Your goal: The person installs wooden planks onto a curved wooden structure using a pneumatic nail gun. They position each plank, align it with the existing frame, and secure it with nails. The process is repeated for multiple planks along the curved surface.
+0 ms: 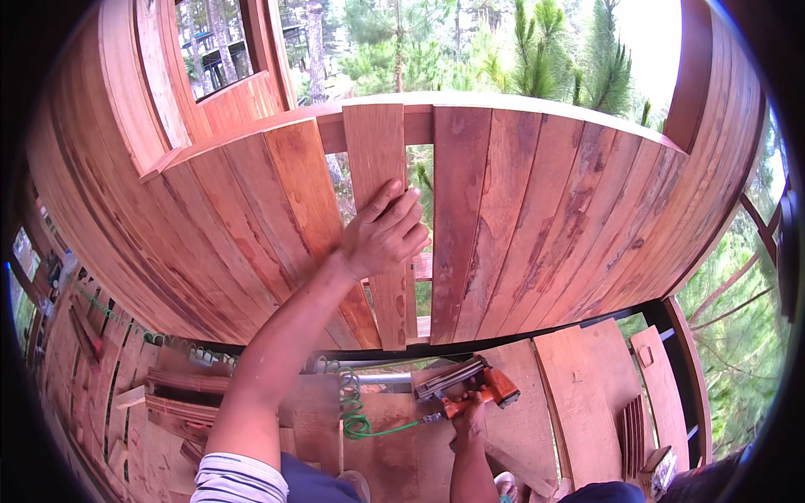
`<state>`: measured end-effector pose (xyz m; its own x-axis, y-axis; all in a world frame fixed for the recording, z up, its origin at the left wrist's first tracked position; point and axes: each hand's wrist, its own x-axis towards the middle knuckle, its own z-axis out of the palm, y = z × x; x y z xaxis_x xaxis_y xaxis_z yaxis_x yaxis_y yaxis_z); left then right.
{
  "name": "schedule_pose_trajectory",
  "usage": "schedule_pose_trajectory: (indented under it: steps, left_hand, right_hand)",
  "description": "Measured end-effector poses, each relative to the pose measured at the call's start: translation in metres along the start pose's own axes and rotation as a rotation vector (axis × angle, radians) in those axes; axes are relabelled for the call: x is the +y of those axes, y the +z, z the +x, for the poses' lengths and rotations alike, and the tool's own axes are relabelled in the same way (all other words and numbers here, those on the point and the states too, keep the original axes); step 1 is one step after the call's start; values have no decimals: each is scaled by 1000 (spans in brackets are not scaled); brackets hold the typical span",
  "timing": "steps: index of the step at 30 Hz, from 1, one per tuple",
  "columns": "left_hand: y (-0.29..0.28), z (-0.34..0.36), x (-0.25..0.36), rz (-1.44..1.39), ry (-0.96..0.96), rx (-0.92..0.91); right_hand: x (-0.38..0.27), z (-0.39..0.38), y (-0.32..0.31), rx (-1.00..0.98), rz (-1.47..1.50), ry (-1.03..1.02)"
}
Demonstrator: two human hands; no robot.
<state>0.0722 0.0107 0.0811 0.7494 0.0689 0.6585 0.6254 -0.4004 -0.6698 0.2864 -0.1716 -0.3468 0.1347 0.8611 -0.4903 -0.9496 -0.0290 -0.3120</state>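
My left hand (384, 230) grips a narrow upright plank (375, 142) at its right edge, fingers curled. The plank stands in an opening of a curved plank wall (520, 218), with gaps on both sides showing trees behind. Low at the right, my right hand (468, 411) holds an orange and black nail gun (499, 386) by its handle, near the floor below the wall. A coiled green hose (356, 419) runs to the gun's handle end.
The floor of boards (386, 453) has gaps and a dark edge beam below the wall. Stacked strips (180, 407) lie at lower left, more (633, 432) at lower right beside a small box (658, 469). Window openings above show trees; railings curve at the far right.
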Motion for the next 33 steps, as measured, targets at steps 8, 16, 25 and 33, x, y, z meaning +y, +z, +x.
schedule_pose_trajectory:
  steps: [8,16,25,33]
  left_hand:
    - [-2,-27,2,73,-35,-37]
    - [-12,-42,-18,39,93,-179]
    - [-23,-50,-27,13,149,-243]
    - [-12,-33,-15,44,76,-158]
  right_hand:
    - [5,-6,10,15,-27,-13]
    - [12,14,-18,-12,32,19]
    - [6,3,-1,-70,-30,38]
    - [-3,3,0,-51,-94,12]
